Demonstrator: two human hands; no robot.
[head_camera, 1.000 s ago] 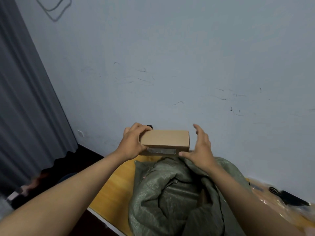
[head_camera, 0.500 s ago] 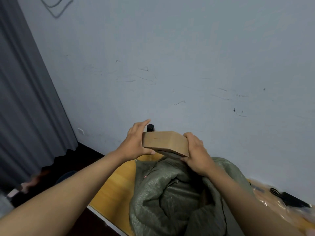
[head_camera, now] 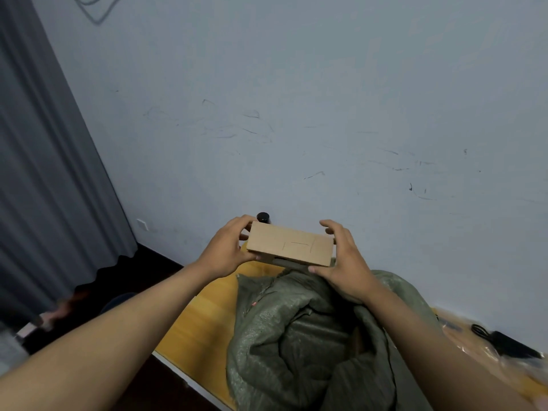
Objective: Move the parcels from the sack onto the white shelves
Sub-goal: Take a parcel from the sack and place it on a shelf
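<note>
The cardboard parcel (head_camera: 289, 247) was held up in the air above the mouth of the green woven sack (head_camera: 311, 336), clear of the fabric and in front of the pale wall (head_camera: 296, 99). The left hand (head_camera: 225, 252) gripped its left end, thumb under the near edge and fingers (head_camera: 237, 221) curled over the far edge; the right hand (head_camera: 344, 262) cupped the right end, thumb beneath the near corner and fingers arched over the top, so each hand was closed round 1 end. That 2-handed hold probably kept the box level, with its broad face turned up; the face carried faint pen lines. The box's open underside or flap showed as a dark strip along the near edge.

The sack slumped on the yellow wooden desk (head_camera: 201, 321), its mouth gaping toward the person, likely left open for reaching in again. No white shelves were in view, so the carry to them was judged not yet done.

Counted: 1 parcel visible, 1 sack, 2 hands, 1 desk. Whether more parcels lay inside the sack could not be told. A small black cap (head_camera: 263, 217) stood behind the box near the wall, a black adapter with cable (head_camera: 504, 344) lay at the desk's right end, and a grey curtain (head_camera: 44, 173) hung at left.
</note>
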